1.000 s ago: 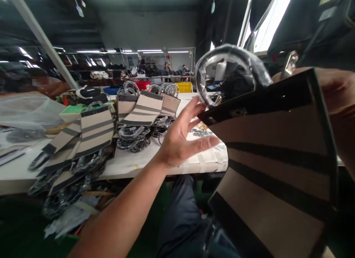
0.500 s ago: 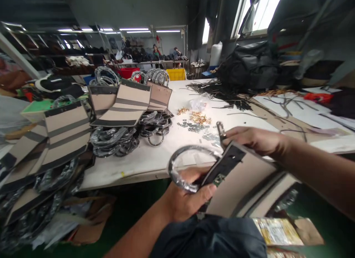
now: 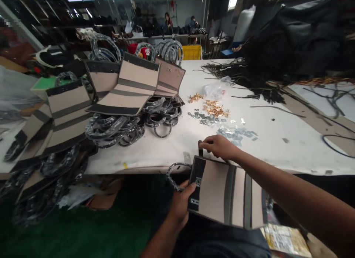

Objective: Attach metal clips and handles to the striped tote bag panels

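Low at centre frame, the left hand [image 3: 180, 206] grips the stiff, light-looking striped bag panel [image 3: 226, 195] by its dark edge, while the right hand [image 3: 220, 147] pinches its top corner.

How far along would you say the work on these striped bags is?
Done, seemingly: striped bags with wrapped handles piled on the table. In hand: the left hand steadies one bag while the right hand works its top edge. Left: loose metal fittings.

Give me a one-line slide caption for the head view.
Both hands, left and right, hold a beige striped bag at the edge of a white table.
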A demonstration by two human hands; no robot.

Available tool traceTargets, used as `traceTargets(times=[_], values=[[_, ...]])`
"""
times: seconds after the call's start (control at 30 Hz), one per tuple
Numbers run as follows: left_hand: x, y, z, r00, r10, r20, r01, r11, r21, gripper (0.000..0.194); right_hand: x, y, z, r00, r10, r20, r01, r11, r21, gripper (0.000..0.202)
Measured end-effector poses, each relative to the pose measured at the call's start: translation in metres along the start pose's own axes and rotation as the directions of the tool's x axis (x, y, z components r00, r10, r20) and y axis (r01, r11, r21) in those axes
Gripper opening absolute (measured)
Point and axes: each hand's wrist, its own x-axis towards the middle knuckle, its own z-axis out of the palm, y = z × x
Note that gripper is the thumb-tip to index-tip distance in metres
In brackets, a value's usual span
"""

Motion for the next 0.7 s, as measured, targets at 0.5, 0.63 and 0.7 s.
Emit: traceTargets(times=[0.5,0.63,0.7], values=[[0.035,0.002,0.026,0.985,0.038,-0.171,-0.049,0.997,-0.062,0.037,-0.094,-0.038,0.021,0.744,-0.098,-0.661,0.544,0.664,0.513,0.028],[0.034,0.002,0.032,0.979,0.010,-0.202,-0.036,0.992,-0.124,0.036,-0.066,-0.016,0.053,0.726,-0.008,-0.687,0.604,0.484,0.633,0.024],[0.035,0.003,0.032,0.980,-0.007,-0.198,-0.024,0.988,-0.152,0.035,-0.055,-0.007,0.063,0.708,0.014,-0.706,0.640,0.411,0.649,0.026]])
